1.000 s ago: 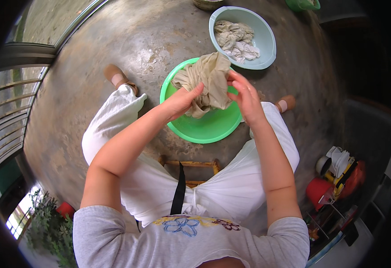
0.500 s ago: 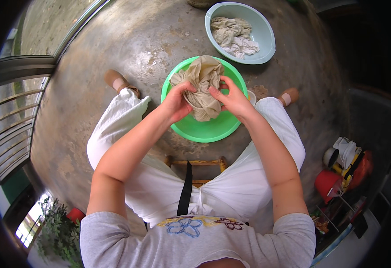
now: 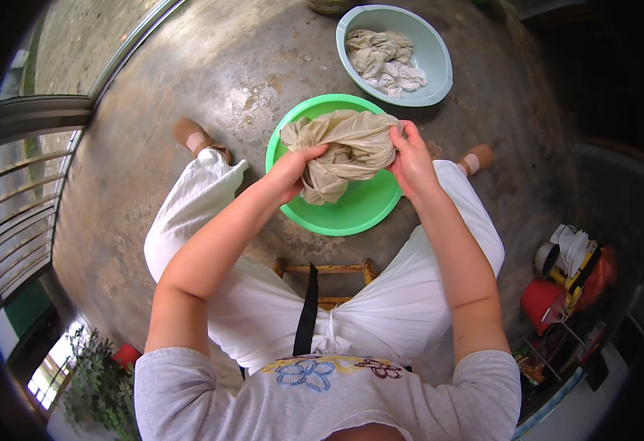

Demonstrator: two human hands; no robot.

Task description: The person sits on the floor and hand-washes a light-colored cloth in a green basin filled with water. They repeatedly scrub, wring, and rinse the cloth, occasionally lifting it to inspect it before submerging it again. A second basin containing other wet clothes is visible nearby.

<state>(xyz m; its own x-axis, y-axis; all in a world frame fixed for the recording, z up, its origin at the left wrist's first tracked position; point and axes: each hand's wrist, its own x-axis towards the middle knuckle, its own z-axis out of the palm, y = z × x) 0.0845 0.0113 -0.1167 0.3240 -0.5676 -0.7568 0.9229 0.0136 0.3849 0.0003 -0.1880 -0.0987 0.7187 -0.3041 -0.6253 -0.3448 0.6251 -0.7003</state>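
A crumpled beige cloth [image 3: 344,143] is stretched between my two hands above a bright green basin [image 3: 337,219]. My left hand [image 3: 292,170] grips its lower left part, thumb on top and the other fingers hidden beneath. At the cloth's right end, my right hand [image 3: 412,158] pinches a gathered edge just over the basin's right rim. The fabric looks twisted and folded, and whether it is a garment or a sheet cannot be made out. The green basin stands on the floor between my feet, and its visible bottom shows no other cloth.
Beyond it stands a pale blue basin [image 3: 439,70] with beige and white cloths [image 3: 384,62] in it. A low wooden stool [image 3: 326,269] shows between my legs. To the right are a red bucket [image 3: 542,305] and assorted items; at lower left, a leafy plant [image 3: 98,382].
My right hand has moved right with its end of the cloth, pulling the bundle wider across the basin. My left hand has stayed nearly in place, still holding the cloth.
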